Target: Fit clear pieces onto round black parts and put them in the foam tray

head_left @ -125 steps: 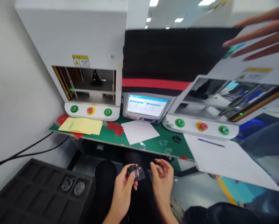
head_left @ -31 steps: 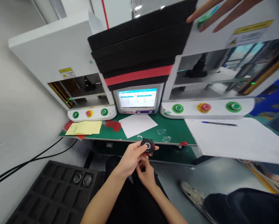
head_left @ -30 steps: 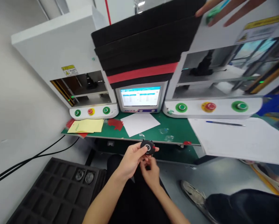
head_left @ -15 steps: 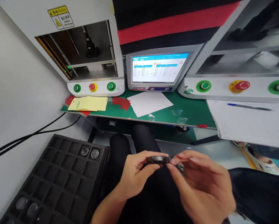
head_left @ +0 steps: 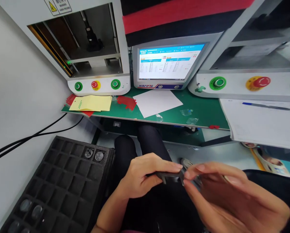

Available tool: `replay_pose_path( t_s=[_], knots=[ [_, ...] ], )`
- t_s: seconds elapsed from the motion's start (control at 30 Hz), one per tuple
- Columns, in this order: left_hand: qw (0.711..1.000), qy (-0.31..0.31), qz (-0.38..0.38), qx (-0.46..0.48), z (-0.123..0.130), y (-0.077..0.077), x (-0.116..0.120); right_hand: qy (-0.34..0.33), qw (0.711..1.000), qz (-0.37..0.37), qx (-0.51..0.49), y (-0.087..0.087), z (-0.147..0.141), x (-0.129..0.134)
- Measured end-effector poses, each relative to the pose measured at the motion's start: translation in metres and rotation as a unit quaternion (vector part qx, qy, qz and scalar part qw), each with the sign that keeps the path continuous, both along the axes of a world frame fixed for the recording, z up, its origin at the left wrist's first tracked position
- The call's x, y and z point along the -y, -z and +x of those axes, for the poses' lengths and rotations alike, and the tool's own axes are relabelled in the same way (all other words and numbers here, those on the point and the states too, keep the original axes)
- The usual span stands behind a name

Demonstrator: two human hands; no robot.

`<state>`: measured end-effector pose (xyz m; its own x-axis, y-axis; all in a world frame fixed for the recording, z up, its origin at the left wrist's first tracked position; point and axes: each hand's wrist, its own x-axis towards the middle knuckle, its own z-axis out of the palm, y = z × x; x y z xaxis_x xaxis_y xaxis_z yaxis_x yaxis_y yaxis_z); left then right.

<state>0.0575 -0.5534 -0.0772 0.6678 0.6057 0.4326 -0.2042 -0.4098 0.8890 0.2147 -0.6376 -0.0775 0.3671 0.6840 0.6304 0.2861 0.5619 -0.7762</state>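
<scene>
A dark, thin, rounded watch case [head_left: 170, 177] is held edge-on above my lap, with short lugs at its ends. My left hand [head_left: 145, 174] grips its left side, forefinger along the top and thumb underneath. At the right end, the thumb and forefinger of my right hand [head_left: 222, 191] are pinched on its edge. That hand is partly smeared by motion, so anything small between its fingertips cannot be made out. The face of the case is turned from view.
A black foam tray [head_left: 69, 184] at the left holds several round watch heads [head_left: 99, 156]. On the green bench [head_left: 169, 119] lie a yellow paper [head_left: 90, 103], red film [head_left: 127, 102], white paper [head_left: 157, 102] and a pen [head_left: 267, 106]. Two machines flank a monitor [head_left: 169, 64].
Both hands and the watch case have shifted slightly right and down. The case tilts more, and my right hand has come nearer and turned. The bench sits a little higher in view.
</scene>
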Motion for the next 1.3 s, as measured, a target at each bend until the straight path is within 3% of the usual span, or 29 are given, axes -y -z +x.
replay_pose_path(
  t_s=[0.13, 0.4, 0.63, 0.9, 1.13, 1.3],
  knots=[
    [1.000, 0.021, -0.020, -0.008, 0.002, -0.001, -0.001, -0.046, 0.999, -0.006, 0.007, -0.005, 0.007, -0.003],
    [0.999, 0.029, -0.040, -0.017, 0.003, -0.001, 0.000, -0.033, 0.999, 0.019, 0.016, -0.005, 0.007, -0.005],
    [0.998, 0.033, -0.052, -0.028, 0.005, 0.002, 0.001, -0.053, 0.998, -0.007, 0.014, -0.005, 0.010, -0.003],
    [0.998, 0.009, -0.055, -0.028, 0.008, 0.004, 0.002, 0.033, 0.998, 0.049, 0.023, 0.005, 0.004, -0.003],
    [0.998, -0.034, -0.025, -0.052, 0.011, 0.005, 0.004, 0.098, 0.994, 0.030, 0.033, 0.011, 0.004, -0.003],
    [0.990, -0.063, -0.108, -0.072, 0.017, 0.002, 0.012, 0.090, 0.990, 0.056, 0.092, 0.009, 0.003, 0.003]
  ],
)
